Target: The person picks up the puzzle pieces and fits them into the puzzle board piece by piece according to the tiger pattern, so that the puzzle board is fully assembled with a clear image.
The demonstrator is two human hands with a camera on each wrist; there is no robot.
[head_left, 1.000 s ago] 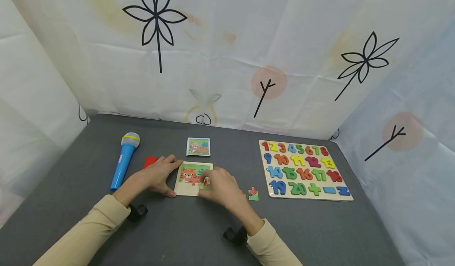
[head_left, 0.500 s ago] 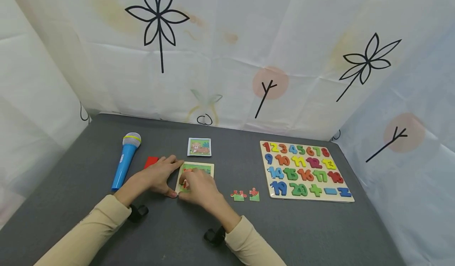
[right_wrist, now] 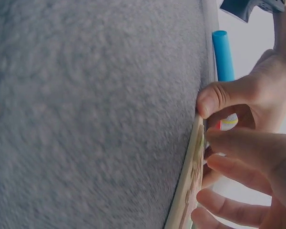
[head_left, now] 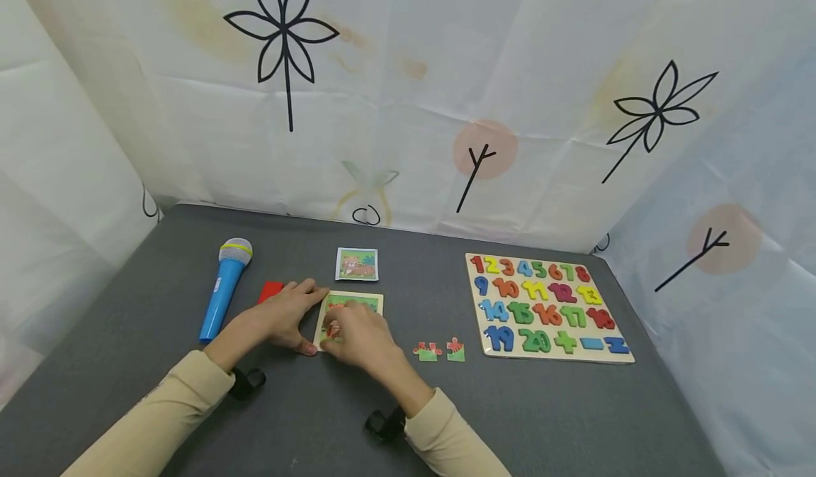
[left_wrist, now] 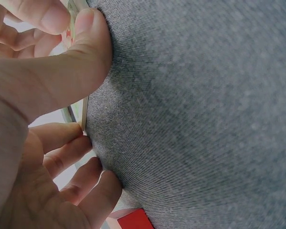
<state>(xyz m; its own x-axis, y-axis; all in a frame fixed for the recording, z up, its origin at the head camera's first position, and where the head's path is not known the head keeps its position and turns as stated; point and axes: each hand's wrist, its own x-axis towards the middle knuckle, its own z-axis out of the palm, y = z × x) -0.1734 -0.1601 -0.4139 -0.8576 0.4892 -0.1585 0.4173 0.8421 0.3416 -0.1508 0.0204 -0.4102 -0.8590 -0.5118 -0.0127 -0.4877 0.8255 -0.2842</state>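
A small wooden picture puzzle board [head_left: 380, 308] with a green and orange animal picture lies flat on the grey table. My left hand [head_left: 287, 315] grips its left side, thumb at the near corner and a fingertip at the far one. Over the near left part of the board, my right hand [head_left: 362, 339] pinches a puzzle piece [head_left: 333, 330], mostly covered by the fingers. The right wrist view has the right fingers low along the board's edge [right_wrist: 186, 176]. Two loose puzzle pieces, a left one [head_left: 428, 351] and a right one [head_left: 455, 350], lie right of the board.
Behind the board is a small picture card [head_left: 357, 264]. A blue toy microphone [head_left: 224, 293] lies at the left, near a red block [head_left: 270, 290] partly behind the left hand. At the right lies a wooden number board [head_left: 548, 307]. A printed cloth [head_left: 395, 94] hangs behind the table.
My right hand has moved left across the puzzle board with the piece, from its right part to its near left part, then stayed there. The left hand keeps its hold.
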